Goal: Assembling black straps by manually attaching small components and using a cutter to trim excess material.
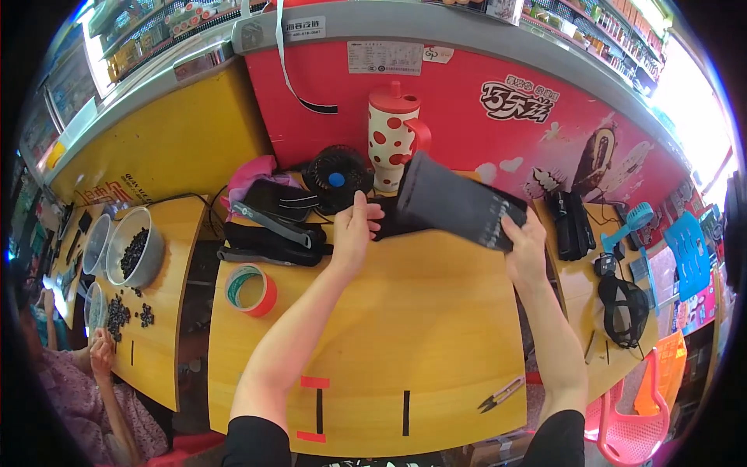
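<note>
In my right hand [526, 243] is a flat, dark grey pouch-like piece [459, 198], gripped at its right end near some pale print. It is raised above the far part of the table and slants up to the left, in front of the cup. My left hand [358, 229] is beside a black strip of material [398, 219] that reaches toward the grey piece. Its thumb points up and its fingers are apart; no firm grip shows. Left of that hand lies a pile of black and grey strap-like pieces [272, 233].
A black fan [338, 179] and a spotted cup [389, 140] stand at the back. Tape [250, 289] lies left, thread snips [501, 395] front right. Black strips [406, 412] mark the table [436, 335]. At the left, a person [85, 389] works near a bowl [148, 265].
</note>
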Tool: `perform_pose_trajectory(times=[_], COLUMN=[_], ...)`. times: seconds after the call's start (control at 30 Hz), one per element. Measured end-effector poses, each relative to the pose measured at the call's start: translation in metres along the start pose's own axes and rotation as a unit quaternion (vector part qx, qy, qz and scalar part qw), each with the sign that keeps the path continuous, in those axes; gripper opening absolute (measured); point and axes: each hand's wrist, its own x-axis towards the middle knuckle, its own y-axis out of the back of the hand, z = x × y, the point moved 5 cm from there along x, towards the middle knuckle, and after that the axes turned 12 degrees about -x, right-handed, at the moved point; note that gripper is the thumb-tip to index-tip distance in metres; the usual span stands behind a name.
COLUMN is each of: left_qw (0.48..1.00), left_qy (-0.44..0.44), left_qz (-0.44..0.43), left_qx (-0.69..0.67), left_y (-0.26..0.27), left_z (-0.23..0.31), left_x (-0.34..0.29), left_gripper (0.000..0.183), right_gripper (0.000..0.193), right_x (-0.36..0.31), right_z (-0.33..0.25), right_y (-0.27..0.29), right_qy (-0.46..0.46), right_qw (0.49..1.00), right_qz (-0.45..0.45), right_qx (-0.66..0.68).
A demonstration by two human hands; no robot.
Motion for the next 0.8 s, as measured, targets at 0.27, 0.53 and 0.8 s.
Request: perform_pose_trajectory(times=[0.27,0.53,0.8], left_qw=[0.97,0.993,0.972], left_qy=[0.139,0.105,-0.048], left_qz=[-0.108,-0.037,-0.178], left_qx=[-0.17,0.036,0.147], left_y=[-0.02,0.002,0.021], left_z=[0.027,0.016,-0.011], left_x=[-0.004,-0.007,-0.099], left_gripper=[0.034,0.019,0.049], right_gripper=[0.037,0.04,0.041], right_x=[0.054,0.053,-0.054], right_z=[0.066,0.033,0.033], right_y=[-0.034,-0.052,-0.023], right_qy=[-0.105,-0.038,-0.006], right_qw=[0.983,0.992,0.971], right_qz=[-0.115,-0.117,-0.199], right_qx=[0.093,-0.018,-0.134])
